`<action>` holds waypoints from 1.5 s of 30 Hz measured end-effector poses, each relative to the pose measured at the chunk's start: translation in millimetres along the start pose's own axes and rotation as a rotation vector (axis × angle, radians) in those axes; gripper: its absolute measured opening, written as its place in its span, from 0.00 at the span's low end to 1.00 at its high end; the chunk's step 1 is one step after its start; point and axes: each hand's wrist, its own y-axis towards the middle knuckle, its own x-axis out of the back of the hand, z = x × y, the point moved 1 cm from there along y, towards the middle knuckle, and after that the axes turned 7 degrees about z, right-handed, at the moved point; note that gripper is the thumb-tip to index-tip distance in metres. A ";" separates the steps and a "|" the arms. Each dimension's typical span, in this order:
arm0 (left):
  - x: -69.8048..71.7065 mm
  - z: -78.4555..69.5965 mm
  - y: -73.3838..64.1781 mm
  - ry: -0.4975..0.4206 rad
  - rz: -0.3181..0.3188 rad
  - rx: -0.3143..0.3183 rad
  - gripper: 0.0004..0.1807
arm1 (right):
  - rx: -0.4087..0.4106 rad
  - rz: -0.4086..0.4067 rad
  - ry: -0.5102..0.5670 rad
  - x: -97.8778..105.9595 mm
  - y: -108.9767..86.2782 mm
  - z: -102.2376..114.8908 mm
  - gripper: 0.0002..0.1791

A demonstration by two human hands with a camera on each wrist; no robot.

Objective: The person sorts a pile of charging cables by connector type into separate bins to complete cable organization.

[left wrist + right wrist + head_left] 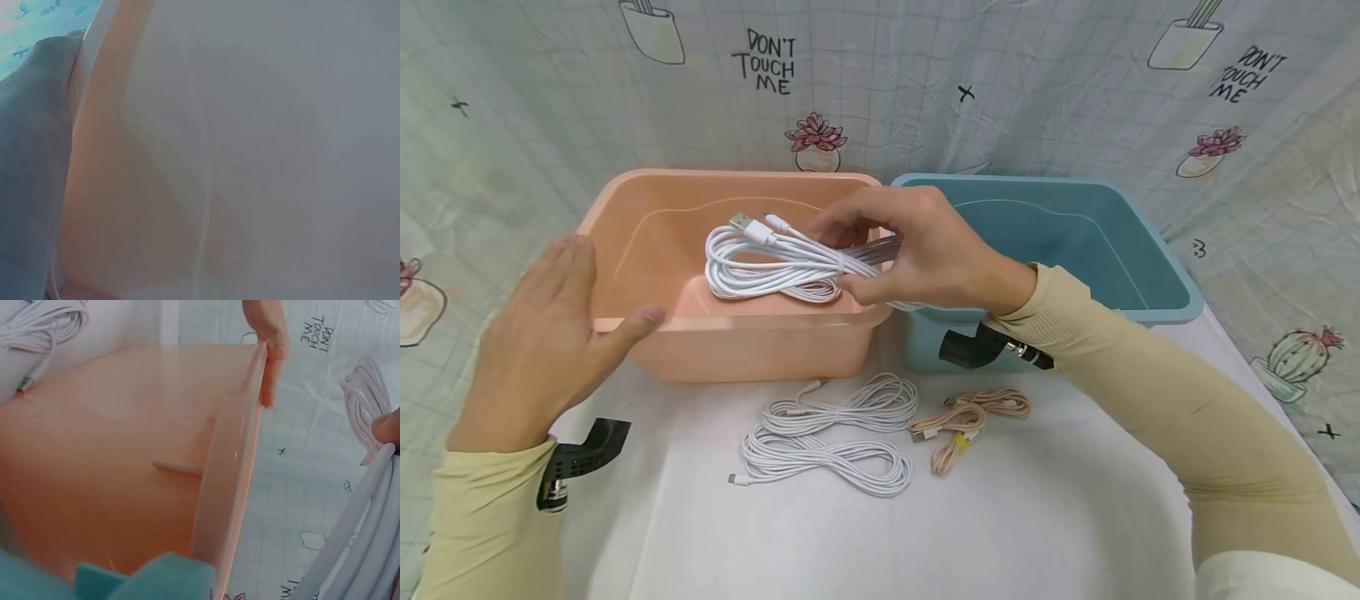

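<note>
My right hand (pixel 925 242) pinches a bundle of white USB charging cable (pixel 775 258) over the peach bin (pixel 752 337), plugs pointing up and left. A greyish strand shows between the fingers; how many cables are in the grip I cannot tell. In the right wrist view the cable loops (pixel 365 394) show beyond the thumb. My left hand (pixel 550 325) rests on the peach bin's left rim, its fingers straight and thumb spread over the front corner. The left wrist view shows that hand (pixel 34 150) beside the bin's inner wall (pixel 206 156).
A blue bin (pixel 1052 312) stands to the right of the peach one. On the white cloth (pixel 925 542) in front lie coiled white cables (pixel 827 467) and, farther right, several small beige cable bundles (pixel 970 417), one with a yellow tie. A patterned curtain (pixel 880 83) hangs behind.
</note>
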 end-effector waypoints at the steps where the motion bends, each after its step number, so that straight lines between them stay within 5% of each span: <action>1: -0.3 0.3 0.0 0.001 0.002 0.002 0.54 | -0.010 0.002 0.002 0.0 1.8 -1.4 0.21; 14: -4.0 2.2 1.7 -0.010 -0.006 0.000 0.54 | -0.127 -0.005 0.040 -3.0 32.6 -16.2 0.22; 29: -4.1 0.5 4.3 -0.008 -0.050 -0.024 0.53 | -0.168 -0.001 0.051 -3.5 70.6 -17.7 0.22; 45: -2.6 1.2 3.4 -0.010 -0.011 0.001 0.54 | -0.275 0.037 0.066 -15.5 103.0 -38.7 0.21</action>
